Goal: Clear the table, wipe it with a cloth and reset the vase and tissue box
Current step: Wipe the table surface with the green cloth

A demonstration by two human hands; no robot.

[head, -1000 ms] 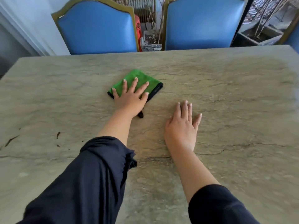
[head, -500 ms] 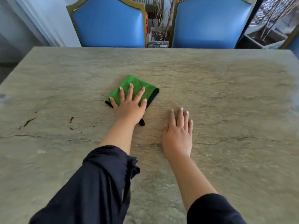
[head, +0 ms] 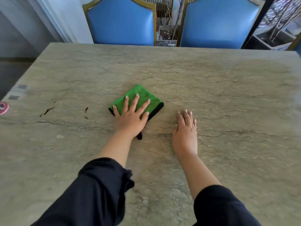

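A folded green cloth (head: pixel 141 95) with a black edge lies on the marble table (head: pixel 228 98), near its middle. My left hand (head: pixel 132 116) lies flat on the cloth with the fingers spread, pressing it to the table. My right hand (head: pixel 185 131) rests flat on the bare table just right of the cloth and holds nothing. No vase or tissue box is in view.
Brown stains (head: pixel 47 110) and small brown spots (head: pixel 86 109) mark the table left of the cloth. A round red thing (head: pixel 3 108) sits at the left edge. Two blue chairs (head: pixel 120 22) (head: pixel 218 22) stand behind the far edge.
My left hand has slid the cloth leftward and a little toward me, closer to the brown stains. My right hand has followed to the left, with its fingers closer together.
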